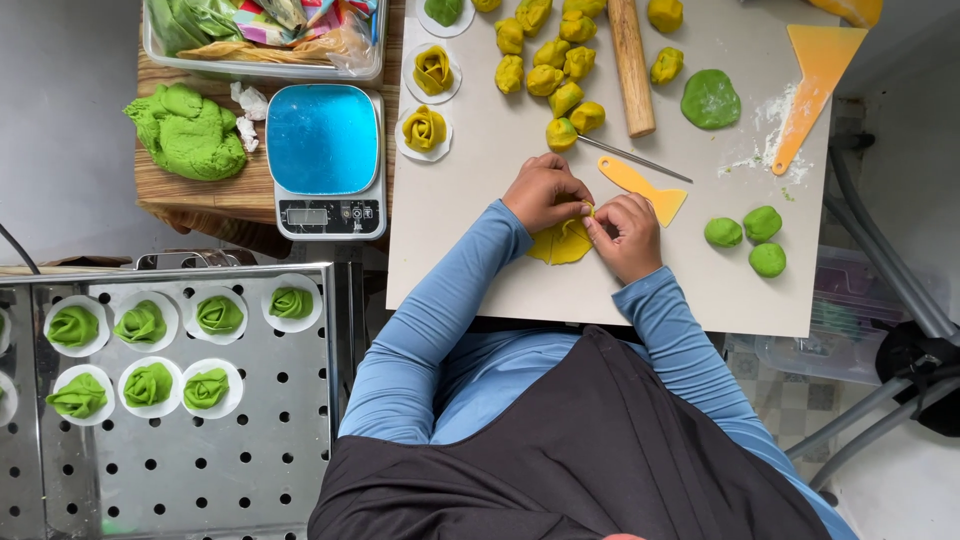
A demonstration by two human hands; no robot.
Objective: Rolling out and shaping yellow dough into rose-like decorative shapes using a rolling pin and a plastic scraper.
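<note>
Both my hands work on overlapping flat yellow dough rounds (pixel 562 244) lying on the white board (pixel 600 290). My left hand (pixel 545 191) pinches their top edge, and my right hand (pixel 626 233) pinches the same edge from the right. Just above my right hand lies a yellow plastic scraper tool (pixel 642 186) with a thin metal handle. Several yellow dough balls (pixel 551 70) cluster higher on the board beside a wooden rolling pin (pixel 631 66). Two finished yellow dough roses (pixel 425 128) sit on white paper rounds at the board's left edge.
Three green dough balls (pixel 745 240), a flattened green round (pixel 711 98) and an orange scraper (pixel 812 85) lie at right. A blue-topped scale (pixel 325 160) and a green dough lump (pixel 187 130) sit on a wooden stand. A perforated steel tray (pixel 220 440) holds several green roses.
</note>
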